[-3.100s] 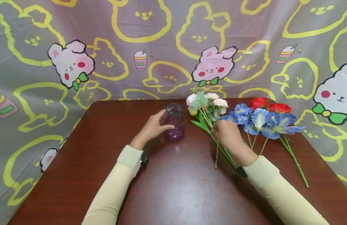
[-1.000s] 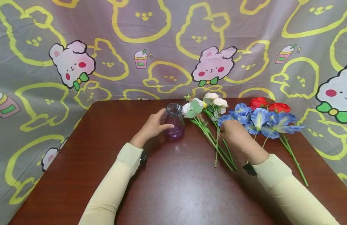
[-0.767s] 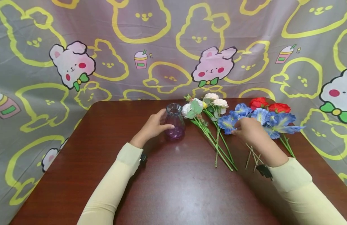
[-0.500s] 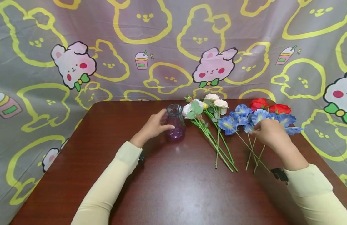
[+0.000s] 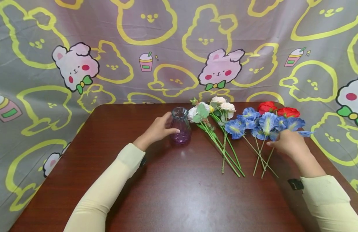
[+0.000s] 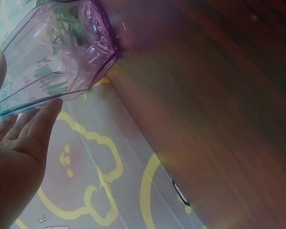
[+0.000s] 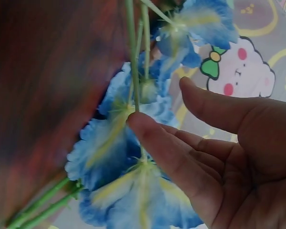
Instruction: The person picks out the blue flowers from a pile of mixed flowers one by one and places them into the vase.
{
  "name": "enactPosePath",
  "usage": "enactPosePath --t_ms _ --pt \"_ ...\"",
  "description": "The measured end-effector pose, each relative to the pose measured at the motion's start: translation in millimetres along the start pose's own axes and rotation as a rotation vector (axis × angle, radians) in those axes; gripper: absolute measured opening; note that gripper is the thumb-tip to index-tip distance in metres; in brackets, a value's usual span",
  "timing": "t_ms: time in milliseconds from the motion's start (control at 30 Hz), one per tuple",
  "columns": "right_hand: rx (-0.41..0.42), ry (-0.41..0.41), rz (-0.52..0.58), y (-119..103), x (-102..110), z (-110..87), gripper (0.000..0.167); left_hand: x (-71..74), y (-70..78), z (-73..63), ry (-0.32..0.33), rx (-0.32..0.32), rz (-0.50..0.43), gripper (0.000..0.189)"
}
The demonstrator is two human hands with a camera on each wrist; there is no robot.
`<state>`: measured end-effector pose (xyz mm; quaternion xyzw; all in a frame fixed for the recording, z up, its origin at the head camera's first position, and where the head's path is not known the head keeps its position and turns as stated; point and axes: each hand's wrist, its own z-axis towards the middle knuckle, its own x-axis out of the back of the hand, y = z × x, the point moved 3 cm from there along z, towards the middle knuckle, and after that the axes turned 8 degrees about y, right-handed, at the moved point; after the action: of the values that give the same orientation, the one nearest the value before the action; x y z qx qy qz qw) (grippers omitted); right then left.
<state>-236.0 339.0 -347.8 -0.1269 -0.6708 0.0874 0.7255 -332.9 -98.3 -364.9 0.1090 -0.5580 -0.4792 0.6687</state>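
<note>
The person's left hand [image 5: 155, 132] holds the glass vase [image 5: 180, 129], its grip spread around the side with the thumb on the near wall. The head view hides most of the other fingers; the left wrist view shows several of them along the angular glass, and leaves and pale petals visible through it. The vase stands upright on the counter [image 5: 179, 196], clear above and purple below. Just right of it lie pale flowers [image 5: 227, 107], their green stems crossing. Next come blue flowers [image 5: 267, 122] with thin crossed stems, and 2 red flowers [image 5: 267, 107] behind them. Over the rightmost blue flowers is the right hand [image 5: 293, 146], back toward the head camera. Only the right wrist view shows its grip wide, 1 fingertip beside a green stem; whether they touch, the viewer cannot tell.
</note>
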Motion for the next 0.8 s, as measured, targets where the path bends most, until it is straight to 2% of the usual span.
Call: enactPosePath --t_ms 400,633,800 --pt "-0.059 -0.089 0.084 6.4 -14.3 -1.4 0.041 1.0 -2.1 -0.7 -0.004 0.006 -0.008 0.065" --pt "-0.103 -0.151 0.226 12.2 -25.9 -1.4 0.032 1.0 -2.6 -1.6 0.0 0.014 -0.003 0.064" --pt "-0.108 -0.18 0.233 15.6 -29.8 -1.5 0.031 1.0 -2.3 -1.6 -0.002 0.012 -0.005 0.063"
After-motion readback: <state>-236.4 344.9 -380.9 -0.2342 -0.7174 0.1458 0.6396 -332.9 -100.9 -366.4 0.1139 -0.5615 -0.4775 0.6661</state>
